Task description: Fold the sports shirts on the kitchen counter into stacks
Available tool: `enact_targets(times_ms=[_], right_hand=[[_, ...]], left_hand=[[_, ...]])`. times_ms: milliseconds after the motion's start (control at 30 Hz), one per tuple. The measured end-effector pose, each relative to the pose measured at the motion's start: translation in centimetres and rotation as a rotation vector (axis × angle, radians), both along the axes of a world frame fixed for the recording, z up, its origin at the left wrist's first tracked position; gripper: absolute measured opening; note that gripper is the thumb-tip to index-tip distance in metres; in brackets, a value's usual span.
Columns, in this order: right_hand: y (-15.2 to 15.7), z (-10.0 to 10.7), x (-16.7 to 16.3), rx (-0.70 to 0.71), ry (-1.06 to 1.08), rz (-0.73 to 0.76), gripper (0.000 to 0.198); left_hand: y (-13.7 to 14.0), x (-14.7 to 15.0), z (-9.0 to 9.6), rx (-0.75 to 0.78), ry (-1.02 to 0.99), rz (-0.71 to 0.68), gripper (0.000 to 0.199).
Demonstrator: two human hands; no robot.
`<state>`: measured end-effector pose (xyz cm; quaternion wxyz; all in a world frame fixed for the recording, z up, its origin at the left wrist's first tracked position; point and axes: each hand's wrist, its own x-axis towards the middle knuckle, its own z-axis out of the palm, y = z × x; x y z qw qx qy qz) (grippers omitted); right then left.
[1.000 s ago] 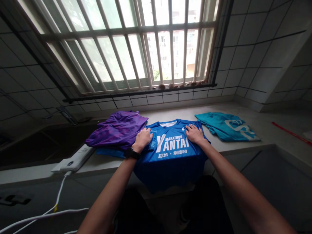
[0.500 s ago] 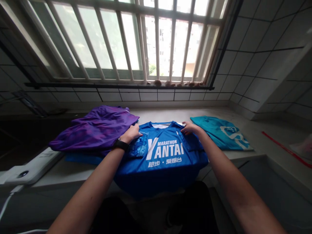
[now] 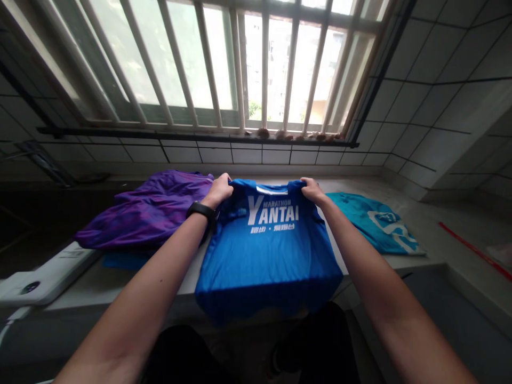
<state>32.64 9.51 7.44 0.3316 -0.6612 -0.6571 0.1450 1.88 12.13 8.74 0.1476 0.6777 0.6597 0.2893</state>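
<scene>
A blue T-shirt (image 3: pixel 268 253) with white "Marathon Yantai" lettering is stretched out in front of me, its lower part hanging over the counter's front edge. My left hand (image 3: pixel 219 190), with a black band on the wrist, pinches its left shoulder. At the opposite shoulder, my right hand (image 3: pixel 312 190) is closed on the fabric. The collar lies between both hands, and the sleeves are partly hidden. Beside my left forearm rests a heap of purple clothing (image 3: pixel 148 210). A folded teal shirt (image 3: pixel 374 221) with a white print lies right of my right forearm.
A white device (image 3: pixel 44 280) with a cable sits at the counter's left front. The pale counter (image 3: pixel 192 274) runs below a barred window (image 3: pixel 224 64). Small brown objects (image 3: pixel 263 133) line the sill. A red strip (image 3: pixel 474 248) lies at the right, beside a sunken basin (image 3: pixel 432 298).
Both hands have moved farther away and up, pulling the blue T-shirt's shoulders toward the window. Its front is now smoother and its sides no longer lie folded over the front.
</scene>
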Motion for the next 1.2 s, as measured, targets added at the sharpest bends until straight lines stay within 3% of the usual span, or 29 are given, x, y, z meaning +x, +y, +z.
enact_targets(times_ms=[67,167,467,633,767,867,1000,1067,1133,1200], right_hand=[[0.9,1.3,0.0,0.183,-0.084,-0.083,0.045],[1.2,2.0,0.2,0.245,-0.126,-0.073,0.039],[-1.7,-1.0,2.1,0.113,0.097,0.044,0.025],[-3.5,0.2,1.9,0.215,0.237,0.13,0.027],[-7.8,1.2,1.9,0.353,0.351,0.18,0.033],[-13.3,0.1,1.9,0.407,0.361,0.225,0.029],[-20.0,-4.4,2.2,0.245,0.234,0.266,0.023],[-21.8,-6.8,2.4,0.109,0.121,0.284,0.019],[-22.4,-8.6,2.6,-0.019,-0.007,0.295,0.021],[-22.0,-9.4,2.6,-0.092,-0.124,0.29,0.026]], left_hand=[[1.1,0.5,1.8,0.16,-0.044,-0.002,0.03],[1.4,0.7,3.6,0.293,-0.079,-0.031,0.026],[-2.5,-1.3,2.7,0.182,0.065,-0.034,0.014],[-5.2,-2.6,3.9,0.221,0.002,-0.063,0.012],[-9.4,-4.0,4.5,0.264,-0.071,-0.065,0.018],[-13.9,-5.2,2.1,0.256,-0.14,-0.1,0.021],[-18.3,-6.7,-4.8,0.069,-0.144,-0.284,0.012],[-19.1,-7.0,-8.1,0.018,-0.049,-0.36,0.003],[-18.9,-6.9,-10.4,0.034,0.042,-0.404,0.018],[-18.1,-6.5,-11.5,0.07,0.111,-0.408,0.037]])
